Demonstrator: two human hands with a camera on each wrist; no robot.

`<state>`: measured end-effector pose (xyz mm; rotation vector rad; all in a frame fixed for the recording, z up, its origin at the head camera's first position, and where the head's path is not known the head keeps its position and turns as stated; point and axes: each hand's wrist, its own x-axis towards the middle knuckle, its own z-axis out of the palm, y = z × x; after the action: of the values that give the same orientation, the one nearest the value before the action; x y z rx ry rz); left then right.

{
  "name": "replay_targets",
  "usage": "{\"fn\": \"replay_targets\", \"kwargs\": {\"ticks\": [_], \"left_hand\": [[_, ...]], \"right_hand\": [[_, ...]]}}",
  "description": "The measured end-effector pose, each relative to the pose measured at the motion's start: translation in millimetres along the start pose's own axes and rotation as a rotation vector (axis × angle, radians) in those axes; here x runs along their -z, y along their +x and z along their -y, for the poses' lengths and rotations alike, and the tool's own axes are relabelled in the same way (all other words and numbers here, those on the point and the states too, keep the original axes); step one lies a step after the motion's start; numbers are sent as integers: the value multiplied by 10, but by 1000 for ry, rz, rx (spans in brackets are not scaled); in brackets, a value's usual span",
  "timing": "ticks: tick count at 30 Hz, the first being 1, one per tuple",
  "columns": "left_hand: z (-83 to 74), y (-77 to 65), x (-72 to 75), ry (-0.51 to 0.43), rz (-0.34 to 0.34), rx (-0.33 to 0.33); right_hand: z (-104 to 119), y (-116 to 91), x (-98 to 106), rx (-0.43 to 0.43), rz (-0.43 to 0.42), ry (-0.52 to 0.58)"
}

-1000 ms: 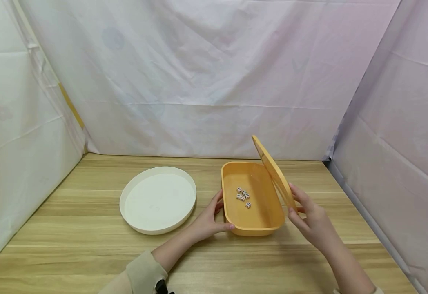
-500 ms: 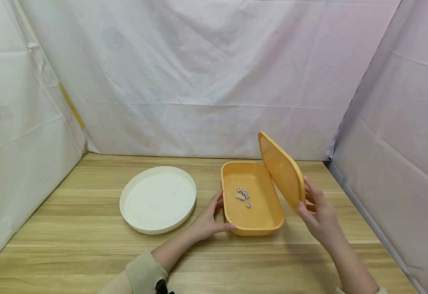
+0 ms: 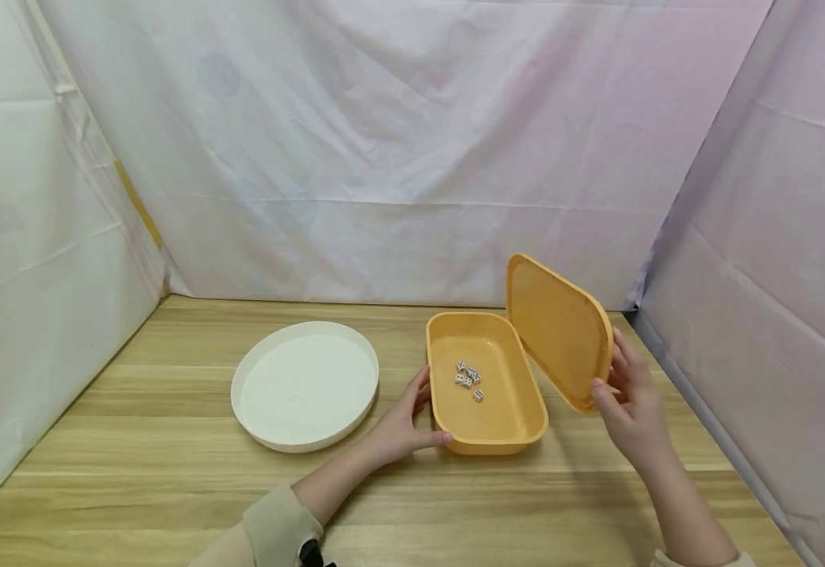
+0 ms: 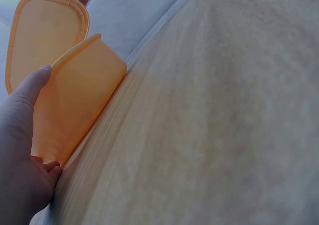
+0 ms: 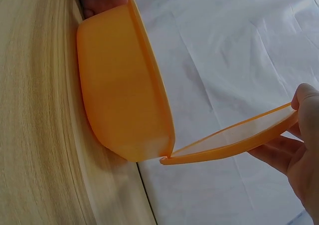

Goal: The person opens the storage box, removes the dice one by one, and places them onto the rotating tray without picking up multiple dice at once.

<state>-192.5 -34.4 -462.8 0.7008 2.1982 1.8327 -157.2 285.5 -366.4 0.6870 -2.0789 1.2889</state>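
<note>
An orange plastic box (image 3: 497,425) stands open on the table with several small dotted dice (image 3: 467,379) on its floor. My left hand (image 3: 400,429) grips the box at its near left corner. The thumb lies on the rim and the other fingers are low against the wall, as the left wrist view shows. With thumb and fingers my right hand (image 3: 635,409) pinches the right edge of the orange lid (image 3: 561,331). The lid is tilted up, its inner face towards me, beside the box's right side. In the right wrist view its lower end looks close to the rim; contact is unclear.
A round white tray (image 3: 306,390) with a low rim lies left of the box. The wooden table (image 3: 136,441) extends in front. White cloth walls (image 3: 398,157) stand behind and on both sides.
The right hand has swung the lid rightward, away from the box, turning its inner face more into view. The left hand, box, dice and tray have stayed in place.
</note>
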Motion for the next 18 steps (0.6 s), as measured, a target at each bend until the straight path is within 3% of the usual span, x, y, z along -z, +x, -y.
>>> {"fn": "replay_targets", "kwargs": {"ticks": [14,18], "left_hand": [[-1,9,-4,-5,-11,-6],[-169,-33,2,-7,-6,0]], "right_hand": [[-64,34,93,-202,-110,282],[-61,41,113,-259,-136,307]]}}
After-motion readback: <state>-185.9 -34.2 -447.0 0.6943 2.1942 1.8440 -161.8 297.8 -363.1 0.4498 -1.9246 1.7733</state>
